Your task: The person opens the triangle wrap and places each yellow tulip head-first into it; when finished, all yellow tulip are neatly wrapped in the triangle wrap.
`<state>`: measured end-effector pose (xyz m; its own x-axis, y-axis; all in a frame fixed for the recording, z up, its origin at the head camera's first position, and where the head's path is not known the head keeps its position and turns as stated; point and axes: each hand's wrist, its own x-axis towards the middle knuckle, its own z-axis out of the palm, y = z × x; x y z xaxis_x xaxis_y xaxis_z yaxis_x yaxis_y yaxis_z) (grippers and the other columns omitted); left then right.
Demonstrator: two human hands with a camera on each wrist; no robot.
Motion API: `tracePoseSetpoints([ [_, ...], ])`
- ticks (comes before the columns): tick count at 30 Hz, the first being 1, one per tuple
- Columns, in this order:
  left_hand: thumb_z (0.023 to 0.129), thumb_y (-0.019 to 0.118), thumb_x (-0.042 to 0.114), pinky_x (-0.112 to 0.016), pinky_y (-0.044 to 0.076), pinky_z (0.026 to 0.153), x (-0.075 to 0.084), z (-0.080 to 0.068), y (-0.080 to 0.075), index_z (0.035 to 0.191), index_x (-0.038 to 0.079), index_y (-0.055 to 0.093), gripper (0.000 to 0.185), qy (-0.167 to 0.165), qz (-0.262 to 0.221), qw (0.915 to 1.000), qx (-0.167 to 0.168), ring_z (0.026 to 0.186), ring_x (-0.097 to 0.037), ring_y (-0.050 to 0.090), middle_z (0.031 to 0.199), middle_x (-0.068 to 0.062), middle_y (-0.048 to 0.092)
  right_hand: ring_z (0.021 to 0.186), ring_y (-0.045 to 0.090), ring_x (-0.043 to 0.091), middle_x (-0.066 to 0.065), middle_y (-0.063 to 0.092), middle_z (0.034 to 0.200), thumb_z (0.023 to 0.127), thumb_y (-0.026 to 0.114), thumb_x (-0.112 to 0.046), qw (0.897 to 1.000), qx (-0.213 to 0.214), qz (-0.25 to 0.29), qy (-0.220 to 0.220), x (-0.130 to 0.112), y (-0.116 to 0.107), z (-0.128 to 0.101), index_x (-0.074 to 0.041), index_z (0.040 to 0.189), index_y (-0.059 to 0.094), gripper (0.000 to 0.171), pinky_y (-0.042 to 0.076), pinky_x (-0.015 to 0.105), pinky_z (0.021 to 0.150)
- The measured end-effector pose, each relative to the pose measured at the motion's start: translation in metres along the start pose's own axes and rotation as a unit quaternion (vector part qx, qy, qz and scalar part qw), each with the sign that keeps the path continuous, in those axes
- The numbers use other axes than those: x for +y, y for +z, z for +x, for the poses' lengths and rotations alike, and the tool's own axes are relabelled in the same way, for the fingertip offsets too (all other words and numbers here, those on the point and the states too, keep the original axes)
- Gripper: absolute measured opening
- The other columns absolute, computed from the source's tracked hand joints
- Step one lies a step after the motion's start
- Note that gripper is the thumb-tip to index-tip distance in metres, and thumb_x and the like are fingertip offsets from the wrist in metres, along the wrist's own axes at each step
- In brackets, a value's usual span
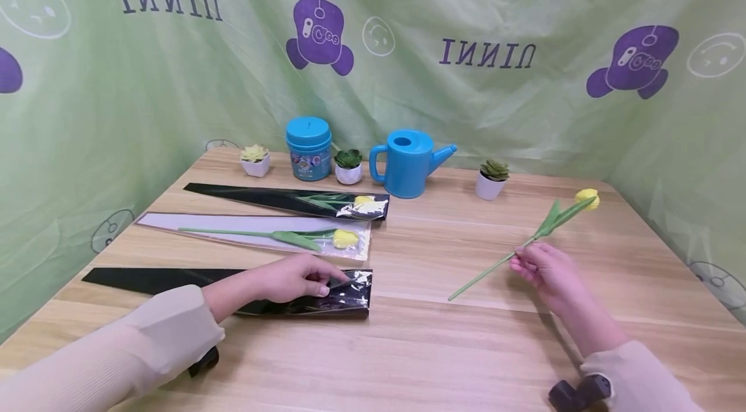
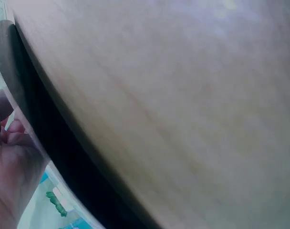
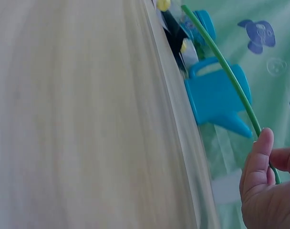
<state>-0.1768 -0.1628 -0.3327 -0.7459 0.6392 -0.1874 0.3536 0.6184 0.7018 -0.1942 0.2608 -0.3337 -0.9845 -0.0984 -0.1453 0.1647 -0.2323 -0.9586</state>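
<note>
A long yellow tulip (image 1: pixel 546 228) is pinched by its green stem in my right hand (image 1: pixel 550 273), its bloom pointing up and right. In the right wrist view the stem (image 3: pixel 226 67) rises from between the thumb and fingers. My left hand (image 1: pixel 294 279) lies over a black flower sleeve (image 1: pixel 146 279) with a clear shiny front. Its index finger stretches onto the film near the wide end, with the thumb beside it. Above it lie a light-coloured sleeve (image 1: pixel 221 223) and another black sleeve (image 1: pixel 250 197), each with a yellow tulip in it.
Along the back of the wooden table (image 1: pixel 431 347) stand a blue watering can (image 1: pixel 409 166), a blue lidded tub (image 1: pixel 309 149) and small potted succulents (image 1: pixel 255 160), (image 1: pixel 348 168), (image 1: pixel 491 179). A green printed curtain (image 1: pixel 250 68) hangs behind and at both sides.
</note>
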Motion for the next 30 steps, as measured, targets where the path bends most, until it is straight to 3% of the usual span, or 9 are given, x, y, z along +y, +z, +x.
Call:
tracePoseSetpoints([
  [13,0.091,0.054,0.007,-0.032,0.038,0.073,-0.003,0.000,-0.002,0.119,0.018,0.063,0.032,-0.008,-0.020,0.9997,-0.014,0.079,-0.016,0.046,0.080,0.000,0.049,0.066,0.064,0.007,0.002,0.064,0.068,0.087,0.039,0.009,0.999,-0.027,0.012,0.024,0.014,0.057,0.006,-0.002,0.085,0.046,0.013,0.052,0.017,0.068],
  [19,0.091,0.054,0.007,-0.035,0.036,0.076,-0.005,0.002,-0.002,0.119,0.018,0.064,0.032,-0.020,-0.036,0.9990,-0.020,0.083,-0.018,0.046,0.082,0.000,0.049,0.065,0.064,0.007,0.002,0.062,0.069,0.087,0.039,0.008,0.998,-0.045,0.020,0.036,0.023,0.073,0.008,-0.001,0.088,0.045,0.011,0.052,0.017,0.067],
  [30,0.091,0.054,0.007,-0.035,0.036,0.079,-0.005,0.003,-0.003,0.118,0.020,0.065,0.032,-0.041,-0.050,0.9977,-0.021,0.088,-0.018,0.046,0.087,-0.001,0.051,0.069,0.064,0.008,0.004,0.063,0.071,0.088,0.041,0.009,0.998,-0.041,0.027,0.035,0.035,0.089,0.010,0.003,0.090,0.046,0.008,0.052,0.019,0.071],
])
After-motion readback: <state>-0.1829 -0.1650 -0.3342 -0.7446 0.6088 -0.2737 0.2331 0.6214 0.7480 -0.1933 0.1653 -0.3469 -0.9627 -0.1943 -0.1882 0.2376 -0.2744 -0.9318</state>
